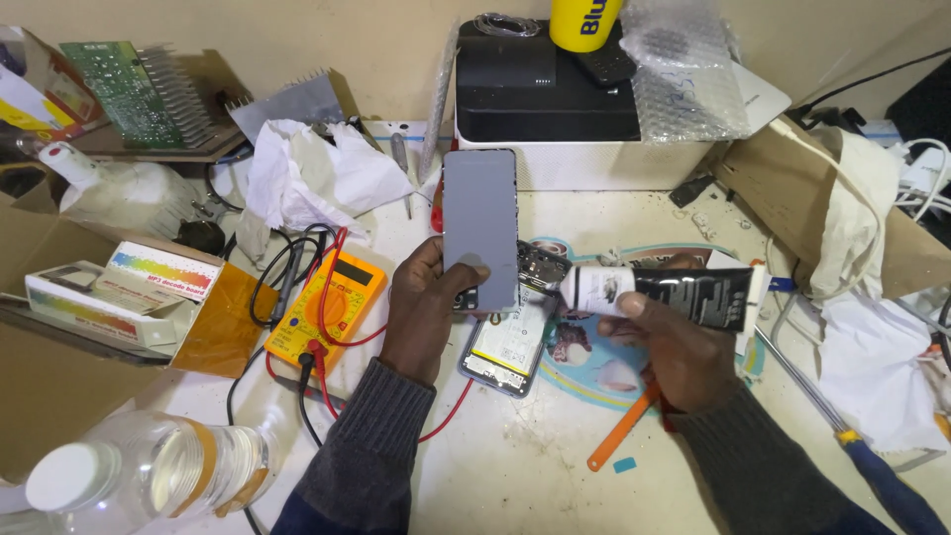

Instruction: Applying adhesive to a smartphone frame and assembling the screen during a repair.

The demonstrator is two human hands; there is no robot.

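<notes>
Left hand (421,312) holds a grey phone screen (479,230) upright, grip clamped on its lower edge; right hand (674,347) is clamped on a black tube (684,295), nozzle pointing to nine o'clock at the screen; an opened phone (510,347) lies on the worktop (515,466) below; a yellow meter (327,302) sits at nine o'clock.

Bare bench (515,466) between multimeter (327,307), orange tool (622,431)

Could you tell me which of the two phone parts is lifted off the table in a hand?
The grey screen panel, held upright in the left hand. The opened phone body lies flat on the table beneath it.
</notes>
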